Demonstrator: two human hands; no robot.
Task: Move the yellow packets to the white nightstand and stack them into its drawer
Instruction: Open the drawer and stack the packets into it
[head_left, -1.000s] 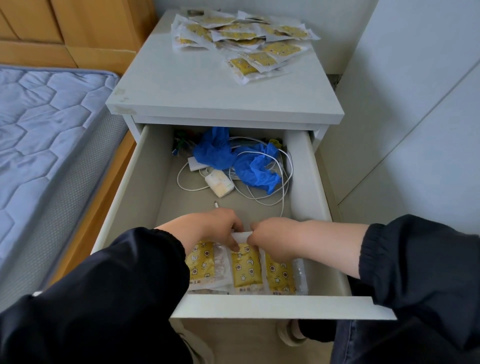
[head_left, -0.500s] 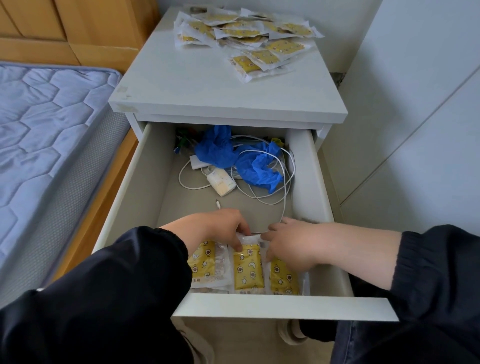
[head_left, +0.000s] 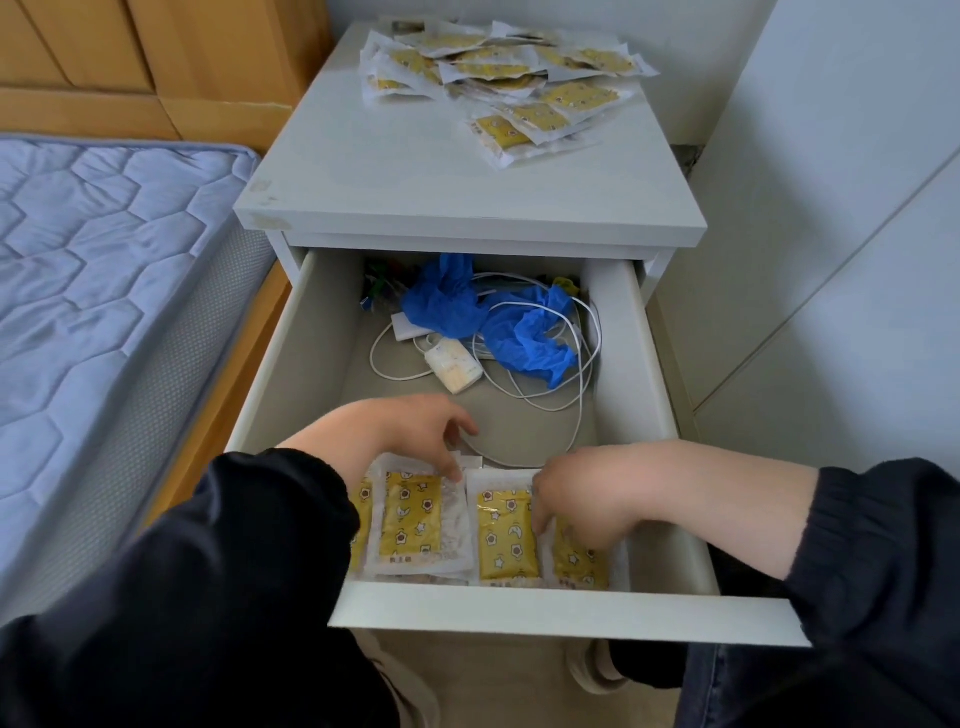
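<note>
Several yellow packets (head_left: 506, 540) lie side by side at the front of the drawer (head_left: 561, 608). A pile (head_left: 511, 78) more waits on the white nightstand (head_left: 415, 197). Our left hand (head_left: 410, 431) touches one packet's top, but we cannot tell if it grips. Our right hand (head_left: 582, 499) presses flat on two. The white cable (head_left: 579, 410) just behind might snag and mess them up.

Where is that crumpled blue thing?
In the head view, the crumpled blue plastic material lies at the back of the open white nightstand drawer, tangled among white cables, behind the yellow packets at the drawer's front.
</note>
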